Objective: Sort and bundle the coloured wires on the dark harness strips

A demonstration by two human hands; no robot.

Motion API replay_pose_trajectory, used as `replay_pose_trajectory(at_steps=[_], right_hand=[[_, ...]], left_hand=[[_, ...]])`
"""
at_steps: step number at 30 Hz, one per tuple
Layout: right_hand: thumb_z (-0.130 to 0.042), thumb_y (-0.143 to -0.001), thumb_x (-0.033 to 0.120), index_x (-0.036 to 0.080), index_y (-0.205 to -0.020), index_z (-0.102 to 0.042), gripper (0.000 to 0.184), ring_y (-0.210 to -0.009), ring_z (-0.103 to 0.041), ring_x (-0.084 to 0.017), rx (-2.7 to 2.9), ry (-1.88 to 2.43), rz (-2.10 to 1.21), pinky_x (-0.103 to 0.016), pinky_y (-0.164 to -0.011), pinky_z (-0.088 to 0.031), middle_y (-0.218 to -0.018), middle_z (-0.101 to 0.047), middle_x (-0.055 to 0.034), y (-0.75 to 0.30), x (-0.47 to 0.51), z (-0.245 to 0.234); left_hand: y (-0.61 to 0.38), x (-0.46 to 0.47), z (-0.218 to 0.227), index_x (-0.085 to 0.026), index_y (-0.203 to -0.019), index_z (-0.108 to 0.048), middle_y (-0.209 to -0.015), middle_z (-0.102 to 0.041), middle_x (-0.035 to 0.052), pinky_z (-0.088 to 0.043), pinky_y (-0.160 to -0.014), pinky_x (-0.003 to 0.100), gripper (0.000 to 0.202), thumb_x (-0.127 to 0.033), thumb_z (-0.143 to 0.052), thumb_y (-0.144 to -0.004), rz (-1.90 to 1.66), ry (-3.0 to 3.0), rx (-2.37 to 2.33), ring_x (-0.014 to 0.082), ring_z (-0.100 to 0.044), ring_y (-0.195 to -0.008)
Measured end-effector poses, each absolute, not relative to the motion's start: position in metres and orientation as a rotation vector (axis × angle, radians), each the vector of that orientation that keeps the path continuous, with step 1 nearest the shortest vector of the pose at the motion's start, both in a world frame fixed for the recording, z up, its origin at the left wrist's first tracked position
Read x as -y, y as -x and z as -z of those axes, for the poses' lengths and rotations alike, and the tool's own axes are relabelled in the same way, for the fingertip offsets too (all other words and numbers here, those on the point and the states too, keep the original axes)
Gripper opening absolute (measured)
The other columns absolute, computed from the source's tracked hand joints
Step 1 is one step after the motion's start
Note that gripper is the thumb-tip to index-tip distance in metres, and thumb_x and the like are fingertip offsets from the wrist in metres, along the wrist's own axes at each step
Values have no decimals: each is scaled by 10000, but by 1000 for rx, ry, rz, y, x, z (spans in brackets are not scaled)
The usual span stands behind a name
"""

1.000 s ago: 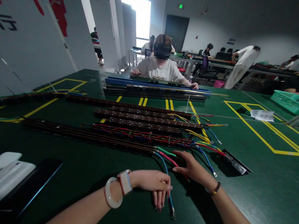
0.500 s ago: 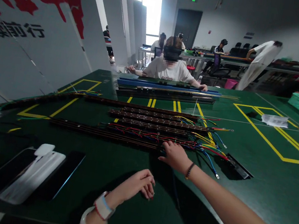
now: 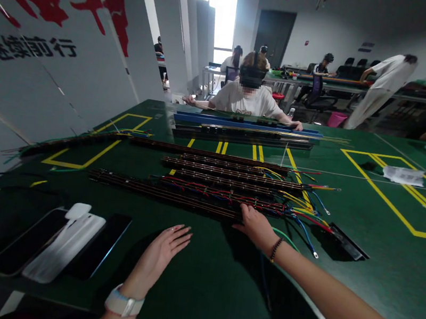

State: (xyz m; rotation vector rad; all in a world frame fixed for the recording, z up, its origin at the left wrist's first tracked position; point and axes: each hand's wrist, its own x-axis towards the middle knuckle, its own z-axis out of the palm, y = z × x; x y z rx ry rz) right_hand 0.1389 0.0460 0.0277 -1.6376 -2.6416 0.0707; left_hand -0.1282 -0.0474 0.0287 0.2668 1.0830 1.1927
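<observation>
While the right end of the nearest black wiring strip (image 3: 170,195) is grasped between thumb and fingers of the right hand (image 3: 257,228) (firmness cannot be judged), nothing is held in the left hand (image 3: 164,246). Its fingers are now extended and slightly spread above the desk (image 3: 196,291); they were seen drooping half a second earlier. One second ago, the right hand was noted among the loose leads, and the blue cable (image 3: 266,289) was crossed by the left. In effect, handling is judged to have been shifted from the leads to the strip body, with one hand left free. The strip is laid obliquely in the nearest row, just in front of the red-wired harness (image 3: 208,189). A green lead (image 3: 287,238) is partly hidden by the right wrist.
</observation>
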Motion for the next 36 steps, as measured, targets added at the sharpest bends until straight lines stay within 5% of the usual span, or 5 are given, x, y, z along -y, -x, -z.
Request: replay_pose_trajectory(at_steps=[4, 9, 19, 28, 36], right_hand=[[-642, -804, 363, 110, -1152, -434, 478, -851, -632, -255, 2596, 1543, 75, -341, -713, -506, -989, -618, -151, -173, -21, -33], [-603, -830, 358, 111, -1150, -442, 436, -802, -630, -247, 2521, 1516, 249, -356, -702, -512, -941, -621, -129, -214, 9, -44], [-585, -820, 449, 113, -1170, -505, 492, -991, -546, -279, 2561, 1570, 398, -415, -868, -454, -1116, -554, -161, -267, 32, -50], [-669, -745, 389, 146, -1362, -397, 716, -1299, -322, -358, 2364, 1803, 441, -592, -1090, -144, -1401, -404, -174, -246, 55, -71], [-623, -792, 394, 204, -1395, -367, 683, -1225, -429, -296, 2485, 1589, 215, -530, -1098, -194, -1317, -513, -106, -201, 46, -99]], left_hand=[[115, 22, -34, -38, -1282, -414, -1304, -490, 242, -500, -934, 389, 463, -255, -466, -876, -1337, 24, -974, 269, -519, -1196], [92, 5, -30, -137, -1291, -445, -1380, -441, 159, -431, -1010, 358, 498, -323, -566, -845, -1371, 68, -947, 233, -415, -1292], [51, 17, -18, -241, -1304, -438, -1285, -512, 146, -470, -972, 367, 505, -332, -591, -831, -1322, -18, -955, 220, -535, -1184], [5, 36, -34, -210, -984, -560, -966, -657, 63, -478, -964, 368, 139, -282, -552, -866, -1316, -139, -939, 160, -645, -978], [-28, 54, -56, -193, -973, -523, -1039, -682, 72, -422, -1000, 436, 367, -397, -702, -728, -1251, -322, -845, 217, -639, -1017]])
